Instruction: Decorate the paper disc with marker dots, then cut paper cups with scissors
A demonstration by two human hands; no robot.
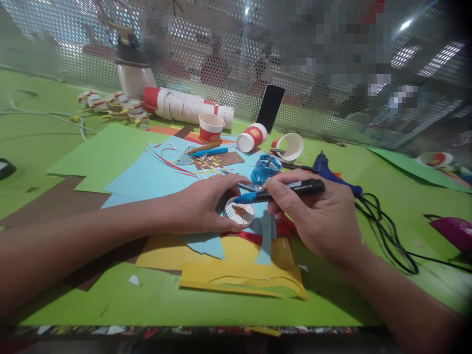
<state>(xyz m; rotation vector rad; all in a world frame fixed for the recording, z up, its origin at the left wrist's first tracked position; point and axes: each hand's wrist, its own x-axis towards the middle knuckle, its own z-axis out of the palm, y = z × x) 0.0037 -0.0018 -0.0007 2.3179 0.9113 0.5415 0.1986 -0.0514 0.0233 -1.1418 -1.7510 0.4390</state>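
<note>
My left hand [212,204] grips a small white paper cup piece [239,219], thumb in front and fingers behind. Its round face turns up and carries blue dots and a brown-orange patch. A black marker [308,188] with a blue-smeared tip is held in my right hand [320,211]. The marker's tip points left, over the rim of the white round face; whether it touches cannot be made out. Just behind the hands stands an uncovered jar of blue paint [265,169]. Light blue paper [147,172] and yellow paper strips [236,280] lie around and under them.
Behind lie a row of stacked paper cups [184,105], several single cups [211,128] and a leaning phone [271,105]. A bottle [134,73] stands near the perforated screen. To the right are a blue glue gun [328,169], its black cable [387,236] and a magenta object [453,231].
</note>
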